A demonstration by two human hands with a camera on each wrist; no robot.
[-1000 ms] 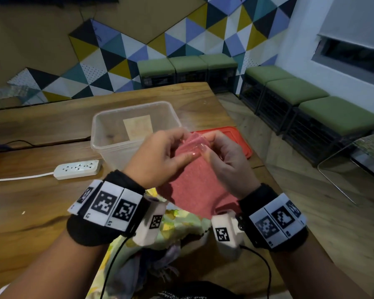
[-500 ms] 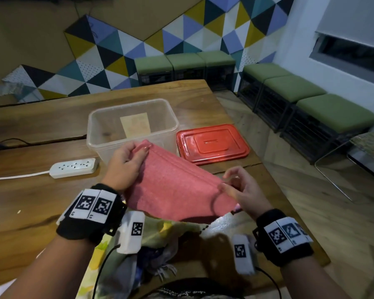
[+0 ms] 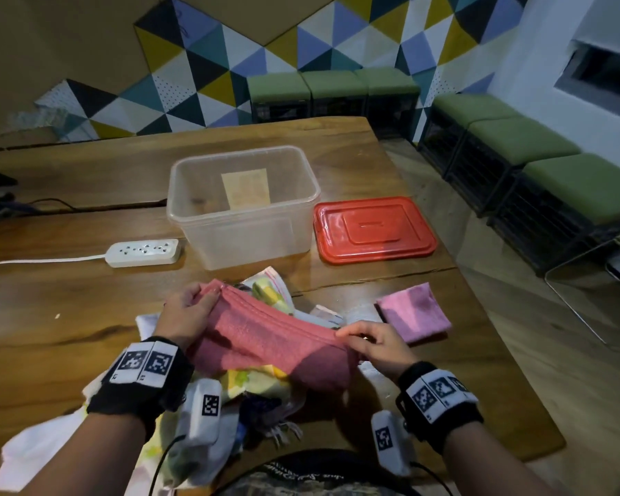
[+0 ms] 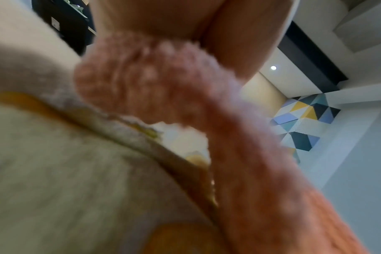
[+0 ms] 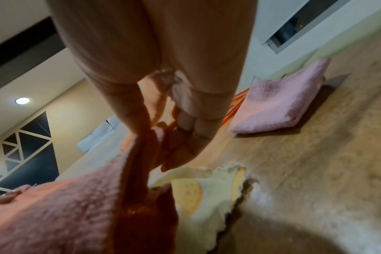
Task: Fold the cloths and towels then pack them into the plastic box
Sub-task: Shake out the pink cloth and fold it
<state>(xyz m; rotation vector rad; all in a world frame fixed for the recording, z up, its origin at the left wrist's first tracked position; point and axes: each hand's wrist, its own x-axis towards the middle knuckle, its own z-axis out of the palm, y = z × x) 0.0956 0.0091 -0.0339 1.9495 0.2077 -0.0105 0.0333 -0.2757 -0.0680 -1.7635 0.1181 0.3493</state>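
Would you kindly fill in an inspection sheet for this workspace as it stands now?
Surface: wooden table, a crack across it.
Job's things: red towel held folded; folded pink cloth on the table; unfolded pile beneath; box open, holding no cloth; red lid beside it.
Clutter: nothing seen.
Grippers: left hand and right hand each pinch a towel end.
Cables: power strip with white lead; wrist-camera wires.
Surroundings: green stools, triangle-patterned wall.

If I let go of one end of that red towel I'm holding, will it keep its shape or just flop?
Probably flop: the red towel sags between the left hand and the right hand, so it seems soft, not stiff. Its fuzzy surface in the wrist views suggests it won't slip easily from the fingers. It looks light for its size; a pinch at each end holds it.
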